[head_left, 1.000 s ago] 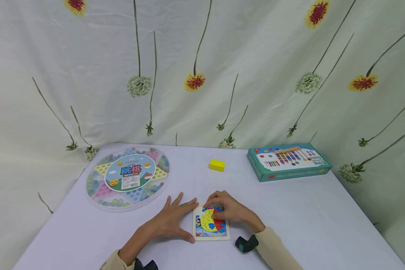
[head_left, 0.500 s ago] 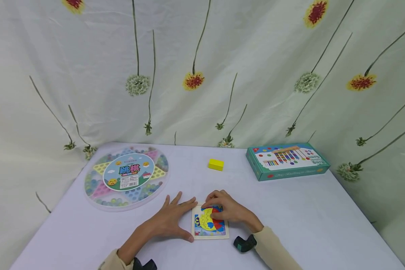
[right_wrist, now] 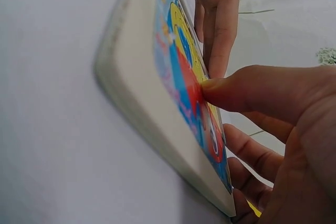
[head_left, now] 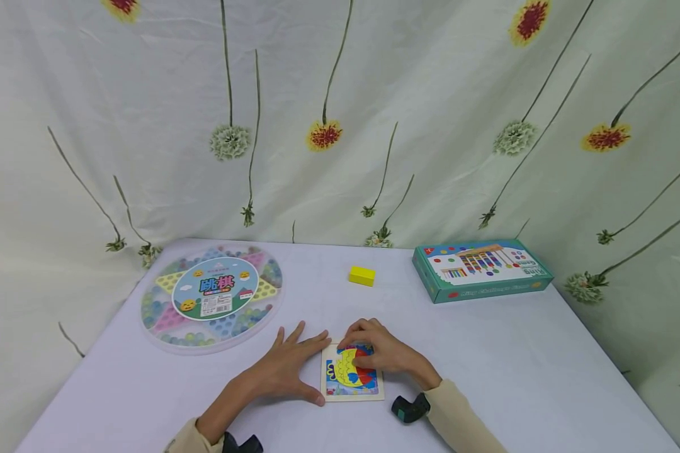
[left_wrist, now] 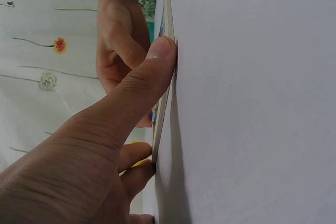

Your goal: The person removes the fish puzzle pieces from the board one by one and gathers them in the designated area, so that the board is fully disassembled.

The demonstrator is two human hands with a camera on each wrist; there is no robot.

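A small square jigsaw puzzle [head_left: 353, 390] with a pale wooden frame lies in front of the person, showing a yellow and red fish on blue. Along its left side, the left hand [head_left: 288, 365] is spread, thumb at the near corner and forefinger at the far one. In the left wrist view the left thumb [left_wrist: 160, 51] presses against the frame's edge. The right hand [head_left: 382, 346] reaches over from the right with bent fingers at the far edge. Its thumb [right_wrist: 223, 94] rests on the red part of the fish, as the right wrist view shows.
A round Chinese checkers set [head_left: 215, 333] in clear packaging lies at the back left. Behind the puzzle sits a yellow block [head_left: 362, 275]. A green game box [head_left: 481, 270] occupies the back right, near the table's [head_left: 521, 377] far edge. A flowered cloth [head_left: 430, 94] hangs behind.
The whole head view has shifted very slightly. Both hands keep their places on the puzzle, and nothing has been taken up or let go.
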